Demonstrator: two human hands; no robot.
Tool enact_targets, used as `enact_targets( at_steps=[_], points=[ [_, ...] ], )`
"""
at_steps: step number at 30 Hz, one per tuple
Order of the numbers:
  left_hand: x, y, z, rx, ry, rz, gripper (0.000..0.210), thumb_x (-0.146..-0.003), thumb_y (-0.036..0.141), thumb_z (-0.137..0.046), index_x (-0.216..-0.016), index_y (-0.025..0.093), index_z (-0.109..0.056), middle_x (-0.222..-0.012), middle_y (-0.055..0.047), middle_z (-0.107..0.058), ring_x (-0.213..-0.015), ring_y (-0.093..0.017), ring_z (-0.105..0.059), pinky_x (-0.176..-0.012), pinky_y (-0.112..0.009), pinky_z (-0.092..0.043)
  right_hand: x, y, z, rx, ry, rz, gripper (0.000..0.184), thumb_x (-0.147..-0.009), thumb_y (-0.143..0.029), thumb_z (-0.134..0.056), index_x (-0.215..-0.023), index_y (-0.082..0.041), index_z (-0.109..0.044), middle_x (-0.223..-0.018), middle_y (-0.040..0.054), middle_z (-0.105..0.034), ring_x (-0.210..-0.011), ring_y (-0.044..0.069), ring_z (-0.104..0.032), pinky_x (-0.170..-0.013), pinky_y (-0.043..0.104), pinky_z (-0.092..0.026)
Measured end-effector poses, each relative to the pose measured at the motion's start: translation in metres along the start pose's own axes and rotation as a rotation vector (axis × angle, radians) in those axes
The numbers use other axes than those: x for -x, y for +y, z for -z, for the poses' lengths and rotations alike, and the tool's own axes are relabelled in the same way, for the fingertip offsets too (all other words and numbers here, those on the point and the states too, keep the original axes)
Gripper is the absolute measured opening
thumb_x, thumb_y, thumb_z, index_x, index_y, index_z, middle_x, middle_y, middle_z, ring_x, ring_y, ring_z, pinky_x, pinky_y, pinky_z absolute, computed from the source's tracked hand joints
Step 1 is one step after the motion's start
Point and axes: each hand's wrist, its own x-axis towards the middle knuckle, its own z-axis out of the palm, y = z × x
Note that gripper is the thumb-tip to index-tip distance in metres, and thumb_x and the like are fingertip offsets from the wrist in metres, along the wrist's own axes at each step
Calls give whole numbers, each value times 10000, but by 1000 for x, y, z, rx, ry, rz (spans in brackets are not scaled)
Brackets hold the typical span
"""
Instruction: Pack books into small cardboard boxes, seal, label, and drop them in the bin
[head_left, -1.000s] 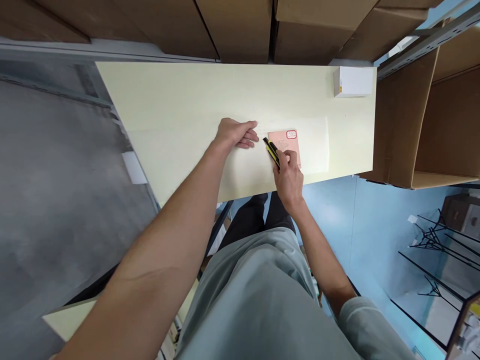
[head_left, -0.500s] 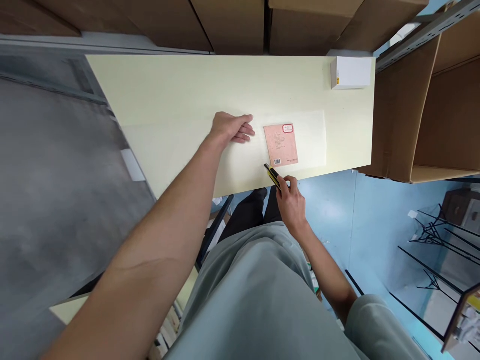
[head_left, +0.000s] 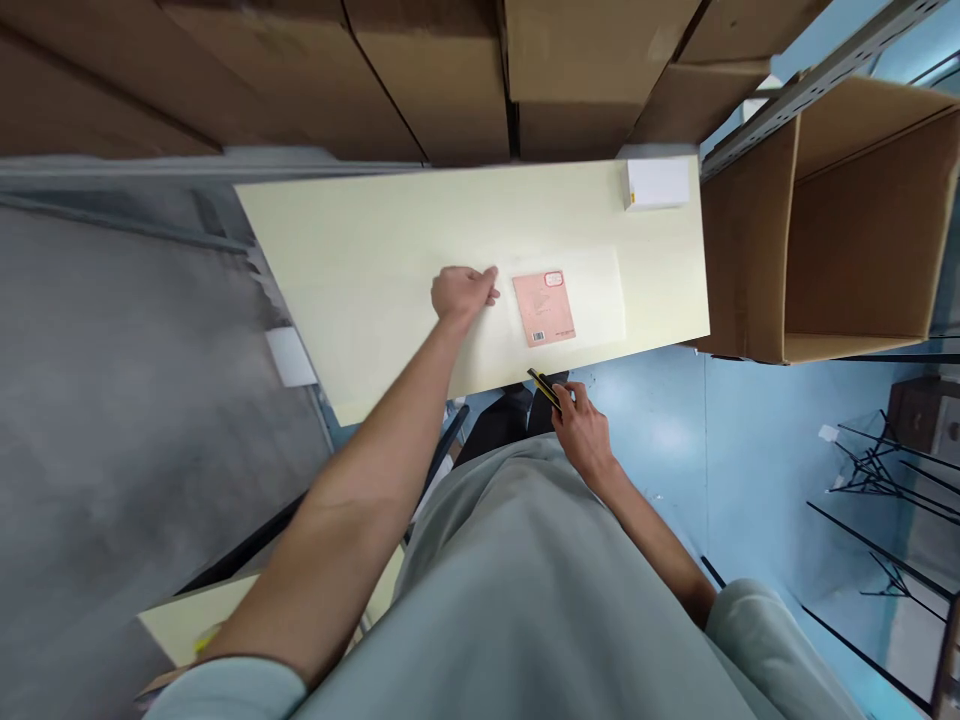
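A pink square booklet [head_left: 544,310] with a barcode and a red-edged label lies on a thin whitish sheet [head_left: 598,295] on the cream tabletop [head_left: 360,260]. To the booklet's left, my left hand [head_left: 463,291] is over the table by the sheet's left side, fingers curled in and thumb pointing right. Whether anything is between those fingers is hidden. My right hand [head_left: 582,425] grips a black and yellow utility knife [head_left: 545,389] just off the table's front edge. The knife's tip points up and left, below the booklet and apart from it.
A small white box [head_left: 657,184] stands at the table's back right corner. Beyond the right end is a large open cardboard box [head_left: 750,240]. Closed cartons [head_left: 427,80] line the back. A white piece [head_left: 290,356] shows beside the table's left edge.
The view has shifted, so the table sits lower and smaller. My left hand's fingers have curled in more. The knife has drawn back from the booklet, past the table's front edge.
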Motion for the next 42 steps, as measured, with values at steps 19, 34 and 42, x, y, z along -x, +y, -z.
enact_targets(
  at_steps=[19,34,42],
  points=[
    [166,295,24,-61,211,-1133,473,-1070,264,-387,-1400,288,-726,-1437,-83,-735,-1372,-270,-648,-1229,-481,-493,-170,78,324,-106,748,332,378,-1108,-276,-499,-1428,-111,-615,-1350,205,-723,-1231,332,-630,-1056,453,-487],
    [121,317,32,-196,373,-1078,475,-1046,284,-456,-1471,226,-658,-1558,-139,-648,-1517,-315,-539,-1298,-530,-425,-326,68,447,43,629,437,386,-1064,-167,-549,-1410,-23,-646,-1381,257,-695,-1290,329,-530,-1210,495,-312],
    [100,118,21,-199,319,-498,444,-1002,297,-536,-1406,189,-685,-1478,-142,-706,-1346,-304,-680,-1200,-466,-521,-305,130,322,-271,907,433,439,-1148,-406,-397,-1464,-201,-624,-1501,198,-603,-1385,353,-529,-1169,566,-416]
  ],
)
